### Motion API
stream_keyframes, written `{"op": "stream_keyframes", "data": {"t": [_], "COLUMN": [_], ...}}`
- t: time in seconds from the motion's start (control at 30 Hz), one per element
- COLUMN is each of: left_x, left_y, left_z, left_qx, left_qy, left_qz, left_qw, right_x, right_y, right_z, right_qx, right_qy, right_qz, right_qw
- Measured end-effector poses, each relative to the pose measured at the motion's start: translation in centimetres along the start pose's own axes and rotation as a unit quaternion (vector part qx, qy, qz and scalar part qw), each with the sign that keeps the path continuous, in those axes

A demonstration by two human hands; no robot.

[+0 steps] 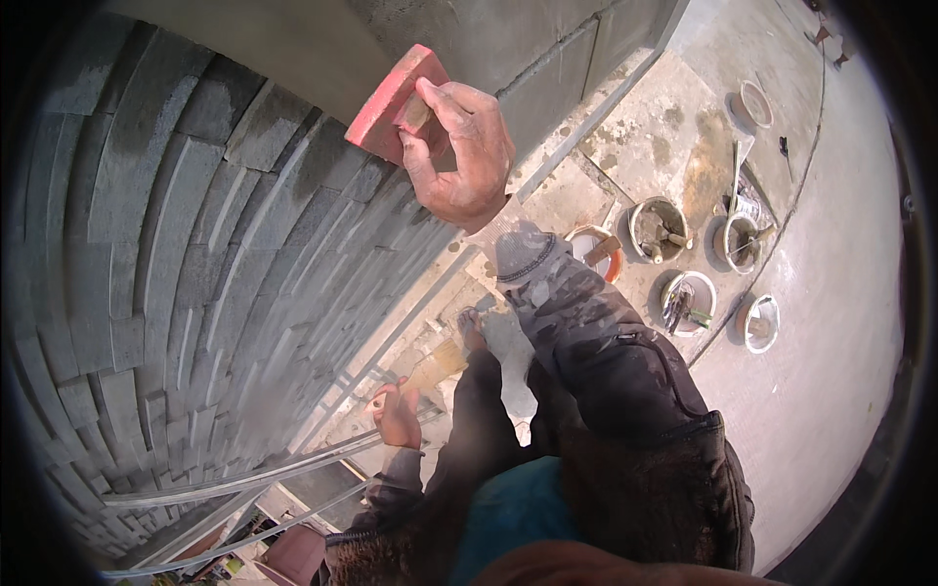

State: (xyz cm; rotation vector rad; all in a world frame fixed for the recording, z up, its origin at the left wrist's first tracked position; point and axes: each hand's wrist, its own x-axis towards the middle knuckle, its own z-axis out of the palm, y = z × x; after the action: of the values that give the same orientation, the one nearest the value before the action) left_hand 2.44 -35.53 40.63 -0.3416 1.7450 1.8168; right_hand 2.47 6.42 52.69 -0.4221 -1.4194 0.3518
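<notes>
Your dark jacket [674, 488] sits nearest. Your right hand [467, 146], thumb and fingers curled in, grips a red float [391, 96] by its handle [414, 115], up where grey stone cladding [186, 195] meets smooth wall [283, 44]. Your left hand [399, 420], lower down, has its fingers closed around a pale brush [442, 365].

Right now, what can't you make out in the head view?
All in the head view:
Red float: far face turned away; grip partly hidden by right hand.
Brush: handle partly covered by left hand.
Orange-rimmed tub: lower side hidden by right sleeve.
Pink object: cut off by lower edge, kind unclear.
</notes>
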Motion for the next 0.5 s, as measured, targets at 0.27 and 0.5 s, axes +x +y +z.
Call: {"op": "stream_keyframes", "data": {"t": [0.27, 0.5], "left_x": [-0.1, -0.2], "left_y": [-0.4, -1.3], "left_z": [-0.4, -1.2], "left_qx": [-0.011, -0.034], "left_qy": [0.002, 0.011], "left_qz": [0.003, -0.009], "left_qw": [1.000, 0.999], "right_x": [2.6, -10.7], "right_y": [-0.1, 3.5], "right_z": [3.5, -2.6], "right_qx": [-0.036, -0.025], "right_qy": [0.002, -0.086], "right_qz": [-0.023, 0.073], "right_qw": [0.999, 0.993]}}
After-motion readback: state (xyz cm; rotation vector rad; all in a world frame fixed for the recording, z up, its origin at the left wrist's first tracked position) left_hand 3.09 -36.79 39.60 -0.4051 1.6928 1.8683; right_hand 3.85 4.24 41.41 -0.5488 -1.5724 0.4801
